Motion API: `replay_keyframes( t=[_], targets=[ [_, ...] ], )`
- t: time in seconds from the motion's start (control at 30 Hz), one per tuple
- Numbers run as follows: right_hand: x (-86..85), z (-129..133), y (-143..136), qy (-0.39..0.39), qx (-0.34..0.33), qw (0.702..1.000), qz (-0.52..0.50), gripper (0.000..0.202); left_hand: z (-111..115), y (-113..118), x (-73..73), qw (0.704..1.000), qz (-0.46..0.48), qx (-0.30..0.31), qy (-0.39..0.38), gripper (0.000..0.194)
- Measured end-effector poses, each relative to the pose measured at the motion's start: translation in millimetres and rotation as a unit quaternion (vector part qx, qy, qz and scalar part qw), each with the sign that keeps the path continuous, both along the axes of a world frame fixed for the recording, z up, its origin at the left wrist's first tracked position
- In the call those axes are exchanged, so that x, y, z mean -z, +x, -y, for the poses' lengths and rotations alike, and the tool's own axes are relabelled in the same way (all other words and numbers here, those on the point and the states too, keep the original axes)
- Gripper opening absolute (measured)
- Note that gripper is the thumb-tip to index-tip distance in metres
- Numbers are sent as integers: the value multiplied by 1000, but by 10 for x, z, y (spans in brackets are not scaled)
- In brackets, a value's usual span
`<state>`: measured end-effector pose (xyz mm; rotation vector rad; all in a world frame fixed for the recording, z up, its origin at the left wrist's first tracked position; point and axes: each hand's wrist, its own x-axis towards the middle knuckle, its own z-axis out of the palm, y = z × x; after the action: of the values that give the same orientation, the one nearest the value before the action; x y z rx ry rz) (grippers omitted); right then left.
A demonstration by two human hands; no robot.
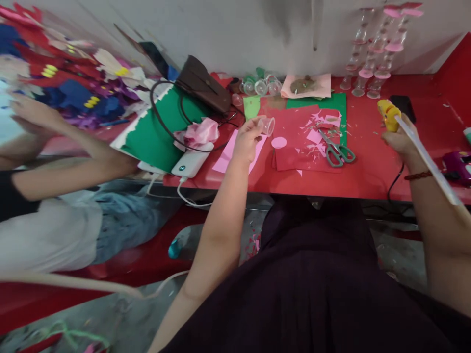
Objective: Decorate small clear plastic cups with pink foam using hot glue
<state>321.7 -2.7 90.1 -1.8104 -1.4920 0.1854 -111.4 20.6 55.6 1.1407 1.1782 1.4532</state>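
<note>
My left hand pinches a small clear plastic cup, held on its side above the red table. Just right of and below the cup lies a pink paper circle on red sheets. My right hand is wrapped round a yellow glue gun with a long whitish stick running back over the wrist. Grey-green scissors rest among pink paper scraps between my hands.
Stacked clear cups with pink discs stand at the back right, near a dark phone. More cups and a brown case sit at the back. At left are a white power bank and another person's arms.
</note>
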Motion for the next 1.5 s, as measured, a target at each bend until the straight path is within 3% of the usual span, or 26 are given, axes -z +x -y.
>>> replay_keyframes(
  t=[0.1,0.23,0.43,0.57,0.7,0.87,1.07,1.27,1.5],
  targets=[
    [-29,-67,162,-112,28,990,85,45,-15,10,7,997,-69,4,21,24],
    [31,-61,197,-180,32,971,155,59,-107,100,33,981,-184,35,45,24],
    [301,7,125,-170,24,978,118,63,-284,86,111,937,-335,62,77,29],
    [372,45,100,-181,31,978,99,61,-348,42,168,914,-391,71,84,32],
    [413,108,45,-146,30,986,79,51,-362,48,203,904,-409,86,88,35],
    [437,276,-108,-24,56,993,102,44,-335,41,219,896,-425,87,91,36],
    [482,600,-332,87,20,995,-35,42,-311,62,246,915,-386,79,85,29],
    [649,757,-457,111,-17,988,-111,44,-311,101,235,915,-387,89,68,33],
    [814,760,-430,88,-13,990,-112,44,-329,59,259,910,-397,90,75,32]
  ],
)
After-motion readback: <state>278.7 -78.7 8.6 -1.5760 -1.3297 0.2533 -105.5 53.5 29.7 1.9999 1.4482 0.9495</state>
